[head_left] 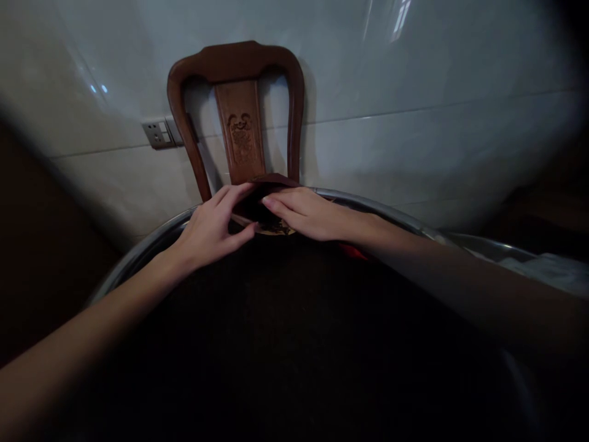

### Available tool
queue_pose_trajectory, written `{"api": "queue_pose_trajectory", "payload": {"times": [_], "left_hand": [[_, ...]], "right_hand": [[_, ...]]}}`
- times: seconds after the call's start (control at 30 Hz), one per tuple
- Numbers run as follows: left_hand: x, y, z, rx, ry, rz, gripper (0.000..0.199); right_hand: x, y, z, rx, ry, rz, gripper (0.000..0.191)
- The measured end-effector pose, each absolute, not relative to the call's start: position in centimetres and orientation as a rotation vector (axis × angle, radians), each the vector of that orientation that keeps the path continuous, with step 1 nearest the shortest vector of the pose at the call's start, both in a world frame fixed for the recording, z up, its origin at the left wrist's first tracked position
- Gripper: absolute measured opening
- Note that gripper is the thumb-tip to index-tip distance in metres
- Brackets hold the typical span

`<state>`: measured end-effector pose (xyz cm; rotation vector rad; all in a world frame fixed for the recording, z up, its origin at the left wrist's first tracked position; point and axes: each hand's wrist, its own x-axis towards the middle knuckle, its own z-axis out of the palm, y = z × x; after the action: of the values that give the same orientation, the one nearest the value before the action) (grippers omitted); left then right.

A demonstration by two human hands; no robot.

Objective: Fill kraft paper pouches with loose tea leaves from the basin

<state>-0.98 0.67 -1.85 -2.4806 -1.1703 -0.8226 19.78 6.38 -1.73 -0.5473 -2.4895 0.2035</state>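
Note:
A dark reddish packet-like thing (275, 179) stands between my hands near the far rim of a dark round surface. Its middle looks hollow and black, and a gold-patterned strip shows low at its front. My left hand (215, 226) grips its left side, fingers behind and thumb in front. My right hand (309, 212) is closed at its right side, with the thumb pointing into the dark middle. Right-hand fingertips are hidden, and the dim light blurs the packet's exact kind.
Beyond the surface's metal rim (368, 204) stands a carved wooden chair (240, 132) against a tiled wall (391, 141). A wall socket (157, 134) is left of the chair. Something red (353, 251) lies under my right forearm. Pale crumpled material (547, 270) sits at the right.

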Motion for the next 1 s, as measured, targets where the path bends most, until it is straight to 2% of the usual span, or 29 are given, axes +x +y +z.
{"api": "queue_pose_trajectory", "payload": {"times": [0.2, 0.33, 0.43, 0.53, 0.73, 0.8, 0.87, 0.93, 1.0], "left_hand": [[-1.0, 0.6, -1.7, -2.456, -1.176, -0.848, 0.056], [-0.8, 0.6, -1.8, -2.463, -1.182, -0.812, 0.057], [-1.0, 0.7, -1.8, -2.444, -1.201, -0.815, 0.057], [-1.2, 0.7, -1.7, -2.435, -1.221, -0.848, 0.058], [-1.6, 0.8, -1.5, -2.43, -1.233, -0.875, 0.059], [-1.6, 0.9, -1.5, -2.424, -1.244, -0.883, 0.06], [-1.7, 1.0, -1.5, -2.417, -1.237, -0.883, 0.061], [-1.8, 1.0, -1.6, -2.41, -1.215, -0.871, 0.061], [-1.9, 1.1, -1.6, -2.41, -1.208, -0.854, 0.061]], "right_hand": [[19.6, 5.5, -1.4, -0.733, -2.493, 0.461, 0.037], [19.6, 6.5, -2.4, -0.718, -2.578, 0.251, 0.039], [19.7, 6.6, -2.2, -0.58, -2.445, 0.203, 0.03], [19.8, 5.0, -0.8, -0.526, -2.375, 0.468, 0.021], [19.1, 1.9, -0.4, -0.548, -2.944, 1.228, 0.041], [18.6, 2.1, -1.8, -0.547, -3.168, 1.175, 0.048], [18.3, 2.7, -3.5, -0.608, -3.259, 0.949, 0.057], [18.1, 3.3, -5.0, -0.713, -3.256, 0.811, 0.074], [18.2, 3.7, -6.1, -0.833, -3.254, 0.823, 0.091]]}}
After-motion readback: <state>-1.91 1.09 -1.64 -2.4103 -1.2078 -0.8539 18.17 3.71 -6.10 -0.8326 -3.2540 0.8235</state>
